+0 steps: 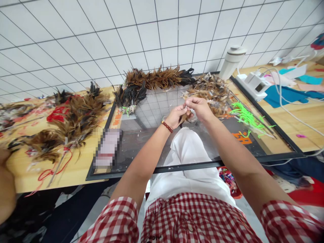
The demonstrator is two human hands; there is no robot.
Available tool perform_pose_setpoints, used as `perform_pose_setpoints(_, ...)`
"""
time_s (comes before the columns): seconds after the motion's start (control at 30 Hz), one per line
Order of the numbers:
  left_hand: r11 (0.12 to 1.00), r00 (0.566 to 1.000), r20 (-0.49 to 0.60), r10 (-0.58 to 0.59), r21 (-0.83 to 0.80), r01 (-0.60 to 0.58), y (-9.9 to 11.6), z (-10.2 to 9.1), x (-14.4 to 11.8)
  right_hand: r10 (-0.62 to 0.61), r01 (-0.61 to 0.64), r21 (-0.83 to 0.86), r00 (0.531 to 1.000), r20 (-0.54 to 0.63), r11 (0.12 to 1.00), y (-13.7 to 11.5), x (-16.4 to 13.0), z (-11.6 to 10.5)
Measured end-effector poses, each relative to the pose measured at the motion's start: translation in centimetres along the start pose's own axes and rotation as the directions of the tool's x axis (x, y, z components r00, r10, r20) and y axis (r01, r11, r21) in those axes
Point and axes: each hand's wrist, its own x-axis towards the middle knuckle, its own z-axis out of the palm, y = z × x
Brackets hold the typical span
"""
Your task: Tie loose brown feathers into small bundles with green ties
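Both the left hand point(174, 116) and right hand point(199, 107) are pinching a small feather bundle point(184, 117) with closed fingers, steadying it above the glass-topped bench point(141, 141).

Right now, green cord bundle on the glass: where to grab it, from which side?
Take the green cord bundle at its dense knotted end near the loose feather pile, coming from above with the right hand. The strands lie flat on the glass sheet and fan out thin toward the frame edge, so that end would probably slip.
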Motion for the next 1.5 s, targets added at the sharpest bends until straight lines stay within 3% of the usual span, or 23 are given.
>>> perform_pose_setpoints(0.1, 0.998, 0.997, 0.049, -0.052, -0.023, 0.053, 0.1, -0.4, 0.0, 0.008, -0.008, -0.023, 1.000, -0.007, 1.000, -0.1, 0.0, -0.1)
perform_pose_setpoints(0.2, 0.996, 0.996, 0.016, -0.089, -0.018, 0.089, 0.0, -0.5, 0.1, 0.022, -0.022, -0.029, 1.000, 0.008, 0.999, 0.0, 0.1, 0.0)
perform_pose_setpoints(0.33, 0.999, 0.998, -0.070, -0.010, 0.038, 0.012, -0.3, -0.3, 0.2, 0.016, -0.016, -0.012, 1.000, 0.012, 1.000, 0.3, 0.1, 0.3)
perform_pose_setpoints(0.43, 0.998, 0.996, -0.076, 0.042, 0.039, -0.040, -0.6, -0.2, 0.2, 0.012, -0.012, -0.020, 1.000, -0.012, 1.000, 0.6, 0.1, 0.6)
perform_pose_setpoints(0.6, 0.999, 0.995, -0.103, 0.020, -0.039, -0.024, -0.9, -0.3, 0.3, -0.064, 0.041, -0.257, 0.994, -0.083, 0.966, 1.0, 0.4, 0.7)
perform_pose_setpoints(0.67, 0.996, 0.994, -0.112, 0.011, -0.081, -0.021, -0.7, -0.4, 0.1, -0.246, 0.178, -0.438, 0.964, -0.104, 0.881, 0.6, 0.8, -0.2)
perform_pose_setpoints(0.73, 0.988, 0.991, -0.135, -0.006, -0.154, -0.015, -0.3, -0.5, -0.1, -0.447, 0.276, -0.632, 0.886, -0.124, 0.724, -0.3, 1.2, -1.9)
perform_pose_setpoints(0.8, 0.966, 0.984, -0.172, -0.035, -0.260, -0.011, 0.3, -0.6, -0.2, -0.523, 0.204, -0.791, 0.836, -0.166, 0.577, -1.4, 1.5, -3.9)
perform_pose_setpoints(0.93, 0.916, 0.972, -0.220, -0.086, -0.402, -0.010, 1.2, -0.8, -0.2, -0.336, -0.107, -0.953, 0.920, -0.203, 0.284, -2.6, 1.8, -6.3)
perform_pose_setpoints(1.0, 0.910, 0.971, -0.221, -0.095, -0.414, -0.006, 1.2, -0.8, -0.2, -0.226, -0.136, -0.985, 0.961, -0.156, 0.102, -2.5, 2.0, -6.0)
perform_pose_setpoints(1.13, 0.919, 0.973, -0.211, -0.096, -0.394, 0.005, 1.0, -0.4, -0.2, -0.163, -0.186, -0.970, 0.974, -0.160, -0.156, -1.7, 2.7, -4.9)
perform_pose_setpoints(1.33, 0.905, 0.975, -0.206, -0.077, -0.425, -0.019, 0.7, -0.6, 0.0, 0.078, -0.147, -0.952, 0.982, -0.173, -0.267, -3.0, 4.2, -6.7)
perform_pose_setpoints(1.4, 0.899, 0.977, -0.203, -0.066, -0.437, -0.030, 0.6, -0.7, 0.1, 0.019, -0.135, -0.960, 0.989, -0.144, -0.246, -3.6, 5.0, -6.6)
perform_pose_setpoints(1.5, 0.893, 0.974, -0.216, -0.063, -0.448, -0.042, 0.6, -0.6, 0.1, -0.087, 0.029, -0.989, 0.995, 0.042, -0.146, -3.0, 6.6, -4.3)
